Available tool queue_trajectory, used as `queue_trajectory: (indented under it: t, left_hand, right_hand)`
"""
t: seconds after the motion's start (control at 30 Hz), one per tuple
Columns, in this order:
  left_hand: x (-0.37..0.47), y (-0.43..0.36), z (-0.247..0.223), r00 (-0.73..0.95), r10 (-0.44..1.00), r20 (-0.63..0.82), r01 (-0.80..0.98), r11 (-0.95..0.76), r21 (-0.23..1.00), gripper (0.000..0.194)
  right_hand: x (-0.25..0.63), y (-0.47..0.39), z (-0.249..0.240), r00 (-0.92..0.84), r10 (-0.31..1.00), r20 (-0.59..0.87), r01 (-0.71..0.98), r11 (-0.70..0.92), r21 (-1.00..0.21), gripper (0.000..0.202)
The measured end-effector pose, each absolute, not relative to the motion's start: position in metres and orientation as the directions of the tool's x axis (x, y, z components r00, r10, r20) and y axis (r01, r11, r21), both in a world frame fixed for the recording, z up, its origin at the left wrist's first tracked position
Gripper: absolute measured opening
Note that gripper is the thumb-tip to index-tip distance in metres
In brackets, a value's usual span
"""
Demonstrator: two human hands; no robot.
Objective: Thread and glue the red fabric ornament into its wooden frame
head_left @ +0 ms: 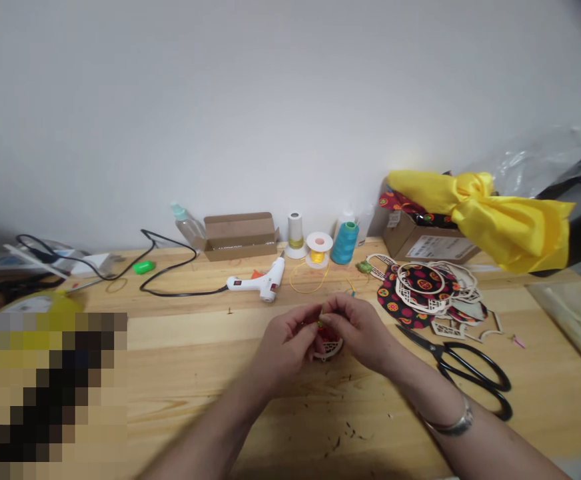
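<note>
Both hands pinched narrow: the left hand point(290, 337) gripped a small openwork wooden frame point(331, 349), the right hand point(353, 327) its upper edge. Red fabric point(324, 335) apparently already backed it; right of the right hand, loose wooden pieces point(464, 331) seemed unfinished.

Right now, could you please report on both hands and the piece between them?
Left hand holding small fretwork piece. Right hand at its far edge, grip unclear. Black-handled scissors close beside right forearm.
</note>
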State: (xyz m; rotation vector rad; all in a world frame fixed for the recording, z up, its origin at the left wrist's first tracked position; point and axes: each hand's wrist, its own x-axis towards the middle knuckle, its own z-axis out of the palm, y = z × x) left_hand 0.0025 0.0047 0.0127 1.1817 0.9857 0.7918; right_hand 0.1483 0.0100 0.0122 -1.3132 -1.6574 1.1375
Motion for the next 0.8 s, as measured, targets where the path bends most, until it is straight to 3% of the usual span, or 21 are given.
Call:
queue_trajectory:
  t: [0.23,0.67,0.8]
  left_hand:
    - [0.0018,0.0047,0.0124,0.337,0.936,-0.101,0.047,0.09,0.995,0.027]
    - [0.0022,0.0049,0.0166,0.215,0.969,-0.123,0.207,0.078,0.975,0.017]
    - [0.0018,0.0054,0.0171,0.223,0.964,-0.146,0.178,0.107,0.978,0.015]
  right_hand:
    - [0.1489,0.01,0.013,-0.226,0.973,0.052,0.382,0.137,-0.914,0.013]
    - [0.1514,0.0124,0.01,-0.214,0.972,0.092,0.399,0.173,-0.9,0.01]
    - [0.1519,0.0132,0.0106,-0.217,0.971,0.099,0.389,0.179,-0.904,0.01]
